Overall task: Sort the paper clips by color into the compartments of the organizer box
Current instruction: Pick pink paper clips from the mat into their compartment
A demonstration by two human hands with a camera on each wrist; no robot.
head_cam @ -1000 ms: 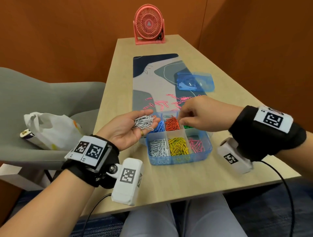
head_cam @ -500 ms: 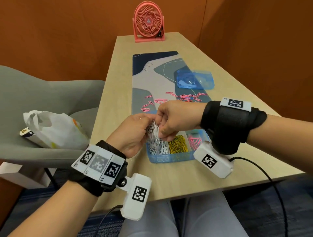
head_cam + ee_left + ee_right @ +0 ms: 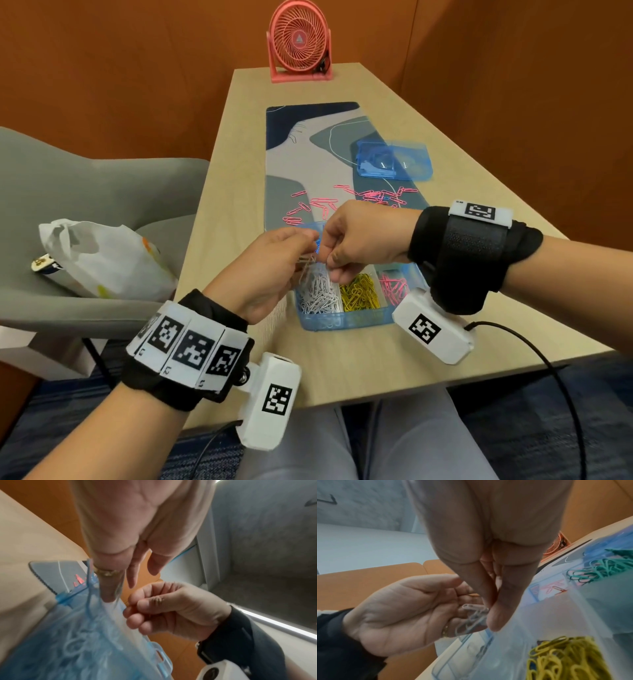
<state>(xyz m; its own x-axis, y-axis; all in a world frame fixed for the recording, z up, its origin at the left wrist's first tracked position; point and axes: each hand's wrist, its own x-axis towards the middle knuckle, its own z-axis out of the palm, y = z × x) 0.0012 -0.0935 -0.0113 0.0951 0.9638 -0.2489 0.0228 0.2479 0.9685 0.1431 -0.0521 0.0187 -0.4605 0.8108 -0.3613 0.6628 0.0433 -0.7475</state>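
White, yellow and some pink clips are already binned in the organizer box (image 3: 346,322) under the grip, a few white clips (image 3: 473,613) are pinched between left hand (image 3: 270,270) and right hand (image 3: 363,240), while pink clips (image 3: 325,205) beyond are left on the tabletop mat.

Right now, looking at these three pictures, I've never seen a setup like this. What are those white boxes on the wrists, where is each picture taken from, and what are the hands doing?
The white boxes are small cameras strapped to a person's wrists. One picture comes from a head camera looking down; the other two look along each hand. On the table sits a blue organizer box with white clips, yellow clips and pink ones sorted in compartments. Loose pink clips lie on a mat. The left hand cups a few white clips; the right hand pinches at them.
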